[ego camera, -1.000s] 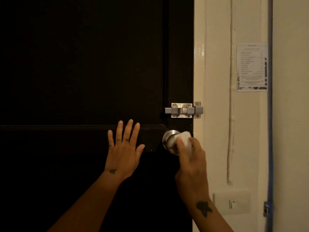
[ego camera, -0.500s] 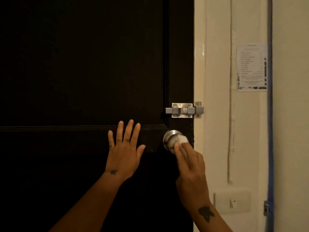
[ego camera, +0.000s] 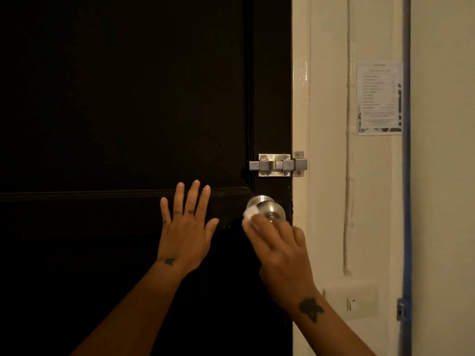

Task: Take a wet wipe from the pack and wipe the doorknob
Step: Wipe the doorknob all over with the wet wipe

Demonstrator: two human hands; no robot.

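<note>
A round silver doorknob (ego camera: 270, 205) sits at the right edge of a dark door (ego camera: 128, 98). My right hand (ego camera: 280, 247) holds a bunched white wet wipe (ego camera: 250, 214) against the knob's lower left side; its fingers cover the knob's lower part. My left hand (ego camera: 186, 227) lies flat on the door panel left of the knob, fingers spread and pointing up. The pack of wipes is out of sight.
A metal slide bolt (ego camera: 277, 165) is fixed just above the knob and bridges door and frame. The cream door frame and wall (ego camera: 329, 176) stand to the right, with a printed notice (ego camera: 379, 98), a light switch plate (ego camera: 350, 300) low down and a blue strip (ego camera: 406, 176).
My right hand has carried the wipe from the knob's right side across to its lower left, uncovering the knob's top and right. The left hand has stayed flat on the door.
</note>
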